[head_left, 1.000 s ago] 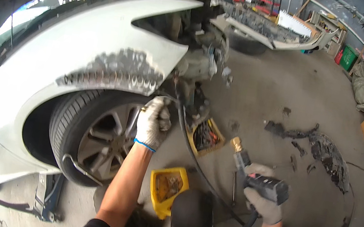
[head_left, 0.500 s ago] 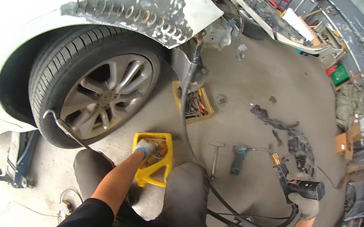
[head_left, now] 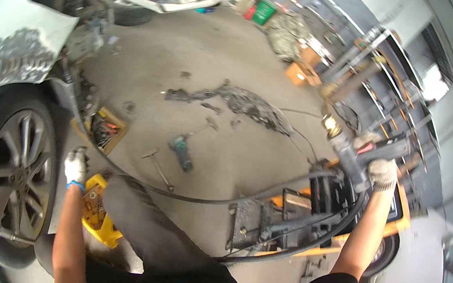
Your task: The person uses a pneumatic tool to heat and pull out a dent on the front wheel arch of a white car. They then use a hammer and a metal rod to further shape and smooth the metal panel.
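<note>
In my right hand (head_left: 382, 173), gloved and raised at the right, is a dark spot welding gun (head_left: 351, 157) with a brass-coloured tip and a thick black cable (head_left: 193, 197). My left hand (head_left: 75, 166), gloved with a blue band at the wrist, is off the floor just above the yellow plastic container (head_left: 101, 232). Its fingers are bent together, and a dark bit shows beside them; what they hold is too small to make out. Small rusty metal pieces (head_left: 94, 203) lie in the container. At the left, a pale car fender (head_left: 13, 55) has a grey, sanded patch with a row of rings.
A wheel (head_left: 20, 173) stands close on the left, a hooked metal bar (head_left: 13, 236) against it. On the floor are a tool crate (head_left: 115, 133), a T-handled tool (head_left: 159, 170) and a teal power tool (head_left: 181, 153). An orange-and-black machine (head_left: 316, 213) is at the right; the cable crosses before me.
My view has swung to the right. My left hand has come up out of the yellow container. My right hand has raised the welding gun, its tip pointing up and away.
</note>
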### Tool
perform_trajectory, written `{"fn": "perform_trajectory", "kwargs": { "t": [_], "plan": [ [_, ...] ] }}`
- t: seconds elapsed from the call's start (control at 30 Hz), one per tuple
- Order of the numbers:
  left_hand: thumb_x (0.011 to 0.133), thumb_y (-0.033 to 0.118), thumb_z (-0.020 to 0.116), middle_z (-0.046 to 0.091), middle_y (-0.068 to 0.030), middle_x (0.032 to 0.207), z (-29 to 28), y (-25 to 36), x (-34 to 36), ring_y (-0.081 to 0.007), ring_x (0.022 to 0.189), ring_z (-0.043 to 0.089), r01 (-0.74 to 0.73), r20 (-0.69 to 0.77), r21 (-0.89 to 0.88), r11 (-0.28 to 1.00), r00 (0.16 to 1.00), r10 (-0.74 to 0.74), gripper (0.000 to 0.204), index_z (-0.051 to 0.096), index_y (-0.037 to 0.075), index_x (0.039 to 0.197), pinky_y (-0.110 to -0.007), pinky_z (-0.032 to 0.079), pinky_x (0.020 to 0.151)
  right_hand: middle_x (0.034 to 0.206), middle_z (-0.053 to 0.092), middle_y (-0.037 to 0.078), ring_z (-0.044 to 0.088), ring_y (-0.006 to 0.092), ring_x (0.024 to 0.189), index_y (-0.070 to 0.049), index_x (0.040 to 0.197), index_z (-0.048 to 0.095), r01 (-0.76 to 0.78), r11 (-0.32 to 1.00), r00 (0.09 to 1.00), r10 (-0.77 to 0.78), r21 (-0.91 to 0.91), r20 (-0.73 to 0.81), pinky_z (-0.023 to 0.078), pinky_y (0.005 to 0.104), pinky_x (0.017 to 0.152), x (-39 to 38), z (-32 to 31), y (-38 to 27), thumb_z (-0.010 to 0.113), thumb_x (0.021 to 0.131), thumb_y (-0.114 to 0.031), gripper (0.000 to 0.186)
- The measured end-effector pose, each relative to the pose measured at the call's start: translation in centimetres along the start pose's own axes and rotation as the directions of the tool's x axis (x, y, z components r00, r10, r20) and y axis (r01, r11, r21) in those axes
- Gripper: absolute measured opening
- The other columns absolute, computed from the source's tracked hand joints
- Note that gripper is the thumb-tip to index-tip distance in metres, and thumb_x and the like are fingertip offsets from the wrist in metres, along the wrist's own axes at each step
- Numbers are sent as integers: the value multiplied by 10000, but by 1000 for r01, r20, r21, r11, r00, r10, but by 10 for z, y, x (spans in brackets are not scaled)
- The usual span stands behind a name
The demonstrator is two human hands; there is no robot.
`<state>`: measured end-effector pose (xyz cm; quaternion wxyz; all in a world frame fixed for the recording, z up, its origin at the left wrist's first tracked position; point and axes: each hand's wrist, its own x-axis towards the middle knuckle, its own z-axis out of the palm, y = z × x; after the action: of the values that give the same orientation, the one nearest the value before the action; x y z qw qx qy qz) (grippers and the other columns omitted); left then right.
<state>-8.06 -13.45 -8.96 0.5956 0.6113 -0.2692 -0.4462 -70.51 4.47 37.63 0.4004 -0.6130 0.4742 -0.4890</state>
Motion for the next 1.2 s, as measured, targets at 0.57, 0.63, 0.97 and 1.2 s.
{"fn": "perform_trajectory", "kwargs": {
  "t": [0.57,0.63,0.97,1.2],
  "plan": [
    [925,275,586,567,-45,723,24,-63,23,-143,521,512,105,233,170,980,962,-143,296,612,49,1114,-297,403,447,969,719,153,711,261,813,30,1065,674,-233,964,467,-5,-129,-884,589,383,767,-273,-259,-223,760,812,-243,381],
    [927,268,575,577,-55,726,15,-64,14,-154,511,511,123,276,209,970,944,-180,298,613,45,1121,-309,401,437,925,714,129,692,231,747,15,1023,693,-229,936,290,-195,-266,-937,569,360,699,-258,-293,-217,770,809,-276,370],
    [911,152,518,537,-66,648,-82,-47,-51,-169,467,504,285,13,141,948,957,-290,152,584,88,1032,-335,416,398,1004,692,72,620,192,908,-43,1057,711,-458,419,772,-251,-784,-584,471,315,859,54,-346,-109,727,795,-479,509],
    [917,298,564,714,-134,897,-55,23,-133,-212,743,678,201,-95,628,752,979,-182,381,702,-20,1074,-346,550,696,1313,576,224,544,321,1224,44,1361,502,-658,8,752,-17,-753,-658,418,402,1019,104,-424,58,591,915,-431,657]
  ]
}}
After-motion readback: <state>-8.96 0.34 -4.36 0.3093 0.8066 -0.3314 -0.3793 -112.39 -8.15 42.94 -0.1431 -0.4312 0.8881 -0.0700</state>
